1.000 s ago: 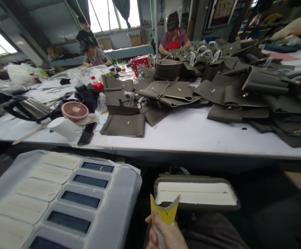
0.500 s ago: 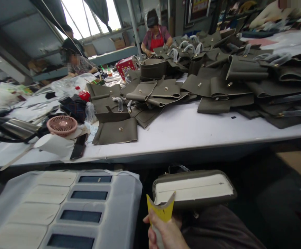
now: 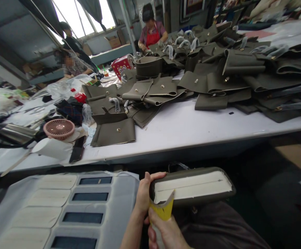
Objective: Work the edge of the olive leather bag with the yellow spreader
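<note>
On the person's lap lay an olive bag panel, seemingly stiff yet light and best taken by its rounded end, where the left hand curled round it while the right hand pinched a yellow strip, the white table edge crowding close ahead.

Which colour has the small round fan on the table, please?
The fan is pink, seen best in the head view, at the table's left.

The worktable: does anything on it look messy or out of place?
Yes. The olive leather pieces lie in a loose, overlapping heap rather than stacks, and a phone sits at the table's near edge beside a pink fan.
</note>
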`<state>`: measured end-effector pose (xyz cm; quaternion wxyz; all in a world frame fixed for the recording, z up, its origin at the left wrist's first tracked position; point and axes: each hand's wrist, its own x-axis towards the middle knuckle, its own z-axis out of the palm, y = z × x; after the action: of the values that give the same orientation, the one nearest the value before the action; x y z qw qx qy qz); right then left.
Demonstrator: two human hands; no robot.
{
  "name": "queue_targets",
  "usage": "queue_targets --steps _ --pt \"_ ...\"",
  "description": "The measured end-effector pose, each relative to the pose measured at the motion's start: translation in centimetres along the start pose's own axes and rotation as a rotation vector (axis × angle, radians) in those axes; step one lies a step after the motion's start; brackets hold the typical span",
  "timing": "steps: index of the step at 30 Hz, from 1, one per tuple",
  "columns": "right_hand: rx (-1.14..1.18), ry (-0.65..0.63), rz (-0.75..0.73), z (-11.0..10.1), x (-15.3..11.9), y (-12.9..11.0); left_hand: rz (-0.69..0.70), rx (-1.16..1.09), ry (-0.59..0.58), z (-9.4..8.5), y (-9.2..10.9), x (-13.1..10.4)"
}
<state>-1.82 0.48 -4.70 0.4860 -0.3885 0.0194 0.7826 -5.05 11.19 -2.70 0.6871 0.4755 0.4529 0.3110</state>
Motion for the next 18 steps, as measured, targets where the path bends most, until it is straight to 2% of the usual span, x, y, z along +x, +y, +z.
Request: queue_targets --steps 3,11,18 --pt "-0.008 -0.01 0.007 -0.1 -0.1 0.1 0.038 0.186 -0.039 0.1 0.5 0.1" --pt "-0.047 -0.109 0.057 -1.3 -0.3 -0.7 0.058 0.245 0.079 0.7 -0.4 0.3" --pt "0.029 -0.129 0.053 -2.4 -0.4 -1.7 0.21 0.572 0.172 2.1 -0.2 1.1"
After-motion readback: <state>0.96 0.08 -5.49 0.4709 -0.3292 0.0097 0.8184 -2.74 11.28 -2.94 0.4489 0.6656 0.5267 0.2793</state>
